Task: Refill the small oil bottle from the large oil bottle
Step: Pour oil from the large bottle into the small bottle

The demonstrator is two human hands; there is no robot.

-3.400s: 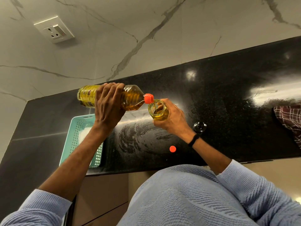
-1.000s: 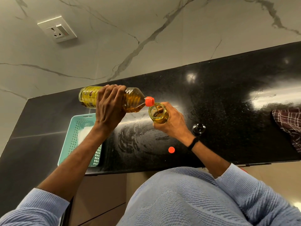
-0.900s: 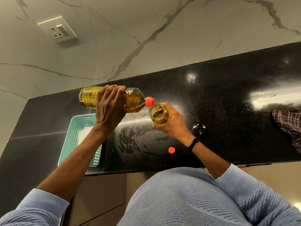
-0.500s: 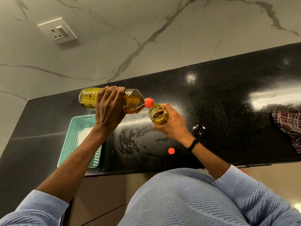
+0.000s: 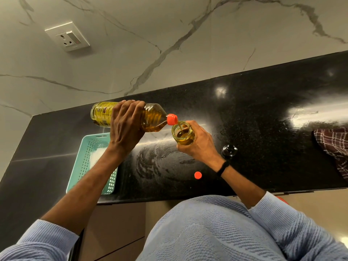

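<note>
Two bottles meet over the black tabletop. We see the large oil bottle lying almost level, its base to the left and its orange neck pointing right. The left grip, a bare hand, wraps over the bottle's middle from above, with the fingers curled across the far side. The oil inside pools along the lower side, towards the neck.

Just right of that neck is the small oil bottle, its open mouth directly under the orange rim. A thin amber stream runs from one into the other. The right grip holds the small bottle from the right and beneath, fingers and thumb curled round its body. The bottle sits at the left edge of the palm with its mouth clear of the fingers. Its base is hidden, so we cannot tell whether it touches the tabletop. The oil in it stands below the rim.

On the tabletop a loose orange cap lies near the front edge, below the right wrist. A small black knob-like piece sits just right of the right grip. A teal basket holding something white lies under the left forearm, and a checked cloth lies at the far right. A wall socket is set in the marble wall behind.
</note>
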